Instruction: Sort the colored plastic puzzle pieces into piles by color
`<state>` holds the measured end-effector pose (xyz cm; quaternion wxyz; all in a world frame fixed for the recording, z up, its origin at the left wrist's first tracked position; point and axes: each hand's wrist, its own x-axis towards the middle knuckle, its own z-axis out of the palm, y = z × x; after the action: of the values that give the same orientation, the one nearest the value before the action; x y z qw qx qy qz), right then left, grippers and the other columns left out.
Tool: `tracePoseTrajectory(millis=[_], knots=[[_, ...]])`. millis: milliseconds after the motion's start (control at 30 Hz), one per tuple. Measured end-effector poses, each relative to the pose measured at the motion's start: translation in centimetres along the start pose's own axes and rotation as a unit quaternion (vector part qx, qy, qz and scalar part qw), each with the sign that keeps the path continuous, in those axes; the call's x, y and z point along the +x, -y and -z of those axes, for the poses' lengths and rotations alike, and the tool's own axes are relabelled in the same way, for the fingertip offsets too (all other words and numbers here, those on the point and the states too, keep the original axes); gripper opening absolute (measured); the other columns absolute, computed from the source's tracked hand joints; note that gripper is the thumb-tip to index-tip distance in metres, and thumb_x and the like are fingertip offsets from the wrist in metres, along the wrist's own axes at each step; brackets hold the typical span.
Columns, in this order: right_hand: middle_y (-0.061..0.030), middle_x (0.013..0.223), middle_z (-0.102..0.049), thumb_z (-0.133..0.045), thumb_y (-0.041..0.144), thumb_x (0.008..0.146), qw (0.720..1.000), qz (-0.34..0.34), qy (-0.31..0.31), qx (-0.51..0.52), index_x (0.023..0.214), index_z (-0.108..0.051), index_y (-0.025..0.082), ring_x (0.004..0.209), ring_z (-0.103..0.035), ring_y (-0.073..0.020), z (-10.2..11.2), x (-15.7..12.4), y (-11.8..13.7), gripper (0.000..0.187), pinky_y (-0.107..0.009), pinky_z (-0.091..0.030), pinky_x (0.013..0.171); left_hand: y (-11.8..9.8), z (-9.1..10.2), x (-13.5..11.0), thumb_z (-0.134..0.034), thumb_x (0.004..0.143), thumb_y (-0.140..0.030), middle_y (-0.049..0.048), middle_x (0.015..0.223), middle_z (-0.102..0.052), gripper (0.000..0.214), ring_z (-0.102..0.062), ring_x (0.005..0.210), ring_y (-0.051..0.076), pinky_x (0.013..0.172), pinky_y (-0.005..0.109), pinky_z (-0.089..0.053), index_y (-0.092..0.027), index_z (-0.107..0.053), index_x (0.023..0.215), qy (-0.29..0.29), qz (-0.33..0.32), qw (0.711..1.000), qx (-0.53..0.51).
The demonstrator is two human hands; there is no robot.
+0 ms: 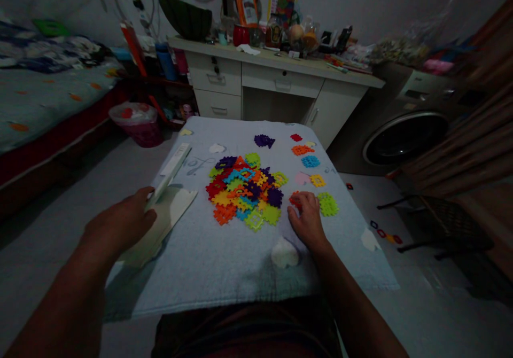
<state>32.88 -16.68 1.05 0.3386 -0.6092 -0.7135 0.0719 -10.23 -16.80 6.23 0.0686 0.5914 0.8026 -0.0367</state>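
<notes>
Head view, right hand curled over red piece

The puzzle pieces are multicoloured, the pale blue cloth heart-patterned

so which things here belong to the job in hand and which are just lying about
Likely in use:
coloured pile of notched pieces
red-orange piece at the right hand
long white object in the left hand

Probably just lying about:
pink bin
red container on the desk
washing machine

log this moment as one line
left hand: gripping long white object | right hand: touching orange-red piece | colorful piece pile: on cloth, between hands
</notes>
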Motion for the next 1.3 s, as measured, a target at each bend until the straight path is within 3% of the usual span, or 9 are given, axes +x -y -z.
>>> tracePoseTrajectory(millis=[100, 267, 367, 500, 633, 800, 967, 1100, 1300], knots=[[-0.0117, 0.106, -0.057, -0.051, 0.016, 0.079, 0.999, -0.026, -0.037, -0.02, 0.106, -0.06, 0.017, 0.104, -0.049, -0.0265, 0.4, 0.2, -1.1, 0.028, -0.043, -0.039, 0.095, -1.6, 0.4, -1.1, -0.042, 0.086, -0.036, 0.0182, 0.134, -0.059, 0.061, -0.064, 0.103, 0.034, 0.076, 0.048, -0.053, -0.018, -0.041, 0.144, 0.028, -0.012, 0.999, 0.02], [-0.011, 0.104, -0.06, -0.049, 0.014, 0.078, 0.997, -0.038, -0.052, -0.038, 0.103, -0.06, 0.017, 0.102, -0.05, -0.0265, 0.6, 0.3, -2.4, 0.027, -0.043, -0.037, 0.096, -3.9, 0.6, -2.9, -0.036, 0.088, -0.033, 0.0162, 0.137, -0.055, 0.054, -0.056, 0.112, 0.038, 0.077, 0.056, -0.053, -0.021, -0.042, 0.141, 0.021, -0.009, 0.999, 0.026], [-0.0097, 0.102, -0.061, -0.052, 0.016, 0.078, 0.999, -0.017, -0.024, -0.028, 0.1, -0.06, 0.018, 0.1, -0.051, -0.0256, 0.6, 0.2, -2.1, 0.024, -0.042, -0.037, 0.094, -4.5, -0.1, -3.5, -0.033, 0.09, -0.03, 0.0166, 0.136, -0.054, 0.051, -0.051, 0.115, 0.039, 0.078, 0.055, -0.054, -0.019, -0.043, 0.139, 0.006, -0.019, 0.999, 0.031], [-0.0069, 0.099, -0.062, -0.059, 0.024, 0.082, 0.997, 0.042, 0.058, 0.007, 0.095, -0.06, 0.02, 0.098, -0.051, -0.0243, 0.8, 0.0, -0.7, 0.014, -0.04, -0.038, 0.091, -4.7, -1.3, -3.9, -0.028, 0.092, -0.028, 0.0168, 0.137, -0.051, 0.052, -0.049, 0.112, 0.039, 0.079, 0.053, -0.053, -0.017, -0.039, 0.142, -0.032, -0.032, 0.998, 0.043], [-0.007, 0.102, -0.061, -0.067, 0.037, 0.081, 0.988, 0.091, 0.125, 0.02, 0.099, -0.059, 0.02, 0.101, -0.05, -0.0249, 0.5, -0.4, 0.5, 0.026, -0.04, -0.038, 0.092, -4.7, -2.0, -3.7, -0.026, 0.094, -0.025, 0.0175, 0.138, -0.046, 0.054, -0.049, 0.112, 0.038, 0.083, 0.05, -0.052, -0.017, -0.039, 0.145, -0.068, -0.05, 0.995, 0.044], [-0.011, 0.109, -0.06, -0.074, 0.048, 0.075, 0.982, 0.113, 0.148, -0.024, 0.109, -0.058, 0.017, 0.105, -0.048, -0.0289, -0.2, -0.7, 1.4, 0.049, -0.044, -0.037, 0.094, -4.6, -2.5, -3.2, -0.025, 0.094, -0.02, 0.0172, 0.135, -0.044, 0.051, -0.048, 0.114, 0.037, 0.083, 0.047, -0.052, -0.022, -0.056, 0.134, -0.074, -0.084, 0.993, 0.041], [-0.0114, 0.108, -0.061, -0.073, 0.041, 0.077, 0.982, 0.106, 0.152, -0.041, 0.111, -0.059, 0.018, 0.105, -0.049, -0.0292, -0.5, -0.9, 1.6, 0.044, -0.044, -0.038, 0.093, -4.8, -2.2, -3.2, -0.033, 0.089, -0.017, 0.0165, 0.134, -0.048, 0.046, -0.047, 0.113, 0.037, 0.079, 0.047, -0.052, -0.023, -0.067, 0.12, -0.052, -0.109, 0.991, 0.053], [-0.0098, 0.107, -0.062, -0.072, 0.041, 0.077, 0.983, 0.101, 0.151, -0.024, 0.109, -0.059, 0.019, 0.104, -0.051, -0.0278, 0.5, -0.9, 1.4, 0.04, -0.043, -0.039, 0.094, -5.0, -1.6, -3.3, -0.031, 0.091, -0.021, 0.0152, 0.134, -0.049, 0.043, -0.047, 0.114, 0.037, 0.079, 0.047, -0.052, -0.022, -0.069, 0.112, -0.032, -0.118, 0.99, 0.07], [-0.0075, 0.108, -0.064, -0.072, 0.042, 0.077, 0.981, 0.099, 0.165, 0.01, 0.106, -0.06, 0.022, 0.105, -0.053, -0.0257, 3.8, -1.1, 1.1, 0.037, -0.041, -0.041, 0.095, -4.5, -1.5, -2.8, -0.033, 0.09, -0.024, 0.0156, 0.137, -0.048, 0.043, -0.049, 0.114, 0.037, 0.081, 0.045, -0.051, -0.019, -0.068, 0.115, -0.03, -0.135, 0.984, 0.114]])
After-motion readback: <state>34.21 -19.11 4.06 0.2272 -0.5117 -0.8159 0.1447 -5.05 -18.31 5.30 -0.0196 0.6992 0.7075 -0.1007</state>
